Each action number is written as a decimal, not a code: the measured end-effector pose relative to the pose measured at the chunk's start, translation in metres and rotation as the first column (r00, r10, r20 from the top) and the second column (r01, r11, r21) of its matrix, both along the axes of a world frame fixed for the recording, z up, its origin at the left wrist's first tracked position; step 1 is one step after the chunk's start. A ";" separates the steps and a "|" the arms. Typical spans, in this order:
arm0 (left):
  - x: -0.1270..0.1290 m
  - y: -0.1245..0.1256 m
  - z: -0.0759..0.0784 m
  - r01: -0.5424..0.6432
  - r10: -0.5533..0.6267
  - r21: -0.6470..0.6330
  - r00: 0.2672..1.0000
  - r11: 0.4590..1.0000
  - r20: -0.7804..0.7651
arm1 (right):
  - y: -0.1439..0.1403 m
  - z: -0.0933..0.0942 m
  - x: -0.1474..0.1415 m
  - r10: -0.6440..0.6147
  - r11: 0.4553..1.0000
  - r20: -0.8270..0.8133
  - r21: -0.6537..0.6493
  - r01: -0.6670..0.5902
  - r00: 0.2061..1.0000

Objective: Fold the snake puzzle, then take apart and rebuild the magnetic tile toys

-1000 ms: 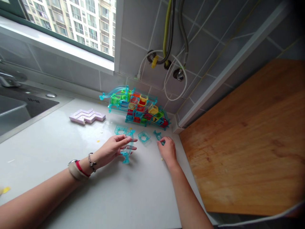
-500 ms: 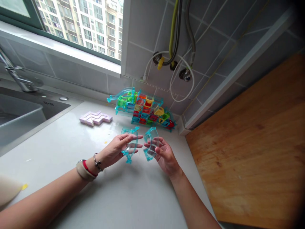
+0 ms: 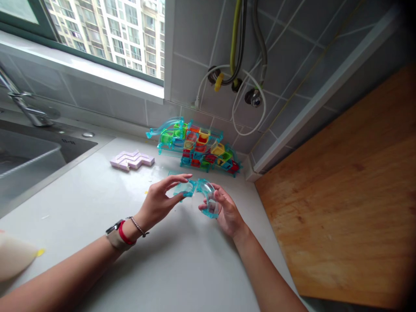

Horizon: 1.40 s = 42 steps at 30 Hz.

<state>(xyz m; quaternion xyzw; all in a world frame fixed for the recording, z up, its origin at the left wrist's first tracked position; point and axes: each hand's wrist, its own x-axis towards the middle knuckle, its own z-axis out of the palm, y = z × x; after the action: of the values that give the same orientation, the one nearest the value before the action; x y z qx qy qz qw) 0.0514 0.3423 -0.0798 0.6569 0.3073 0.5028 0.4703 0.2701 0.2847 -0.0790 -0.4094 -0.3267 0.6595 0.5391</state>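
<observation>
Head view: left hand (image 3: 159, 201) pinches a clear teal curved plastic track piece (image 3: 183, 189) between thumb & fingertips, held above the white countertop (image 3: 156, 268); right hand (image 3: 227, 212) grips a second clear teal curved track piece (image 3: 209, 200), fingers wrapped round its lower end. The two pieces meet end to end between the hands, approx at the middle of the gap; can't tell if the ends are locked or only touching. Left wrist has a red band, a bead bracelet & a watch. Just beyond the fingertips, toward the tiled wall, lies a flat teal square piece (image 3: 172, 174), partly hidden by the left fingers. Farther back stands a multicolour translucent block marble-run build (image 3: 195, 147), against the wall under looped white, grey and yellow hoses (image 3: 237, 65). Back-left of the left hand: a pale pink zigzag block (image 3: 131, 160); well beyond that, a steel sink (image 3: 29, 160) w/ tap. Right of the right hand: a wooden board (image 3: 341, 195). Risk, as I judge it: ends misaligned, so pushing harder could stress the thin clips or pop a piece out of the light pinch grip onto the counter; a dropped piece could skid into the build & knock it.
</observation>
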 end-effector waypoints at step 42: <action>0.008 0.000 -0.017 0.080 -0.063 -0.229 0.995 0.970 0.080 | -0.003 -0.016 -0.016 -0.174 0.947 0.470 0.322 0.015 0.866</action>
<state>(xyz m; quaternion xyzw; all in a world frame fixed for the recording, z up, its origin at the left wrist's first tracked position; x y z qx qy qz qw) 0.0590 0.3423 -0.0965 0.5895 0.3227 0.4699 0.5723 0.2541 0.2817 -0.0950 -0.4904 -0.5310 0.4469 0.5271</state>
